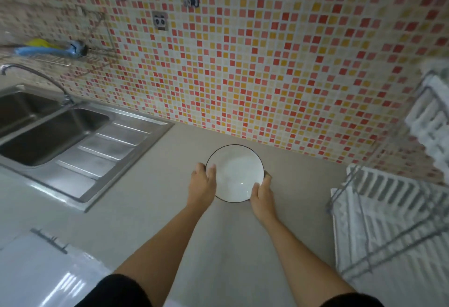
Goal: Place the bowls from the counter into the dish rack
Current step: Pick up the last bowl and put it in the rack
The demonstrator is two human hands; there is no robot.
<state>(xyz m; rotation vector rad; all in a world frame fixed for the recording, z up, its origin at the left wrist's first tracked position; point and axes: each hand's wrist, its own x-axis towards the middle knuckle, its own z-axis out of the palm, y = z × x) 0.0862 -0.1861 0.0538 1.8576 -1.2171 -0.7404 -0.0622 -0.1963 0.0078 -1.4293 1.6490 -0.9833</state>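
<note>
A white bowl point(235, 173) with a thin dark rim is over the pale counter point(150, 209), near the tiled wall. My left hand point(202, 181) grips its left edge, thumb over the rim. My right hand point(262, 191) grips the lower right edge. Whether the bowl rests on the counter or is lifted off it, I cannot tell. The white dish rack point(388, 224) with a metal wire frame stands at the right, its lower tier empty of bowls in the visible part.
A steel double sink point(48, 134) with a drainboard and a curved tap point(36, 73) lies to the left. A wall shelf holds blue and yellow brushes point(48, 49). The mosaic tile wall point(267, 64) closes the back. A glossy white cabinet front point(48, 270) is at lower left.
</note>
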